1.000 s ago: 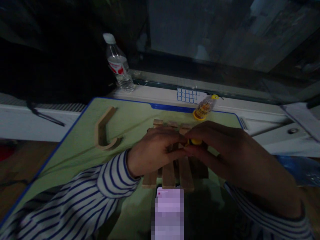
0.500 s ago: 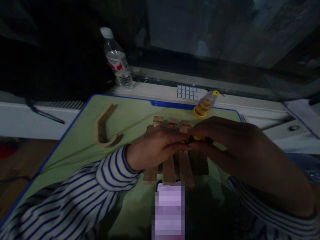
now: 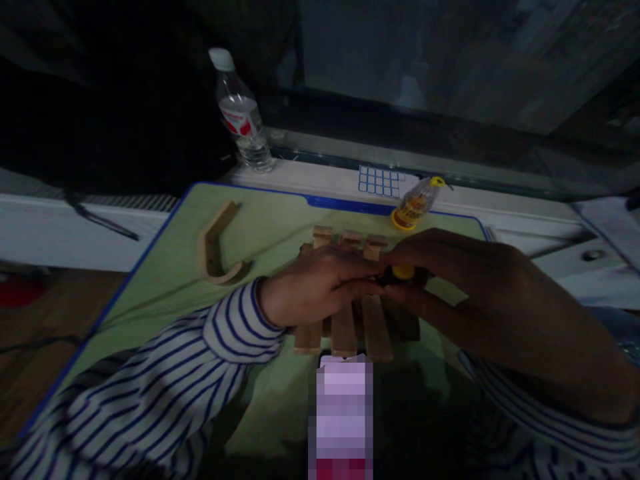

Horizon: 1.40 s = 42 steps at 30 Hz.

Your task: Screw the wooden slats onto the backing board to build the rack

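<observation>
A small wooden piece of slats lies on the table, its narrow strips running toward me and short blocks at their far ends. My left hand is laid across it, thumb and forefinger pinched together at the right side; what lies between them is hidden. My right hand is closed around a tool with a yellow-and-black handle, like a screwdriver's. The handle's yellow end shows between thumb and fingers. The fingertips of both hands meet at the tool's dark part, and its tip is out of sight.
A curved wooden piece lies left on the green table. At the back stand a clear container with yellow base and top and a water bottle on the sill. A phone, its screen blurred, lies in front of the slats.
The view has shifted slightly, so everything sits a little higher and further right. More of the handle's yellow end shows in my right hand. Both hands keep their place at the slats.
</observation>
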### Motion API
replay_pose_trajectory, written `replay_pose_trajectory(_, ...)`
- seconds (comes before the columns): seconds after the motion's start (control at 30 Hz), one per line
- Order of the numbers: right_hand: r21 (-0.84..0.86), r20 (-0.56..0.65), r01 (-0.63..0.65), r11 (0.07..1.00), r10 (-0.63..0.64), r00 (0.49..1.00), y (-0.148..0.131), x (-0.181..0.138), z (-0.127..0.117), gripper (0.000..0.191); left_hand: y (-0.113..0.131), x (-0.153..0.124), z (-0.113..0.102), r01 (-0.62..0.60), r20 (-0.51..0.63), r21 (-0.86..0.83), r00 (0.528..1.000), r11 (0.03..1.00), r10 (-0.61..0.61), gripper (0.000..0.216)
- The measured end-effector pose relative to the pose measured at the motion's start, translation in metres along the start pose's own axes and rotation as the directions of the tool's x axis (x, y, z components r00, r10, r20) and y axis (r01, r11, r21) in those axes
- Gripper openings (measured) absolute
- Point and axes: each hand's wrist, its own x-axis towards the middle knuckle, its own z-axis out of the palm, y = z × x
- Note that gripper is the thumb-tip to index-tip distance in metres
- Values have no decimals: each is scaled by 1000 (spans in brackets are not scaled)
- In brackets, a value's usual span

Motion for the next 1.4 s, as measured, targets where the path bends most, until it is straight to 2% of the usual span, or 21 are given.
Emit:
replay_pose_trajectory(0.2, 34, -10, 84, 996, -84, 996, -3, -3, -3, 39, 0, 0, -1, 21, 28, -14, 999, 1000, -20, 20)
replay_pose_trajectory(0.37, 61, 13, 105, 993, -106, 994, -4, -2, -2, 39, 1, -1, -5, 75, 103, -33, 992, 997, -72, 23)
replay_pose_trajectory(0.5, 72, 37, 107, 992, -110, 993, -6, 0, -1, 45, 3, -4, -16, 122, 186, 53, 974, 991, -130, 26)
replay_pose_trajectory(0.67, 62, 28, 74, 995, -75, 997, -6, 0, 0, 34, 5, -5, -28, 158, 230, 166, 954, 973, -194, 30)
replay_pose_trajectory(0.87, 39, 47, 41, 998, -42, 998, -3, 0, 1, 29, 5, -5, -29, 194, 230, 248, 940, 949, -252, 28)
replay_pose_trajectory(1.07, 50, 62, 10, 999, -13, 998, -3, 2, 4, 26, 2, -7, -29, 216, 171, 323, 944, 921, -282, 27)
replay_pose_trajectory(1.2, 104, 53, 4, 995, -10, 999, -2, 3, 3, 21, -3, -8, -26, 224, 198, 332, 933, 916, -300, 24)
replay_pose_trajectory(1.4, 125, 23, 48, 991, -51, 998, 2, 4, 6, 25, -8, -10, -22, 194, 202, 290, 945, 937, -258, 23)
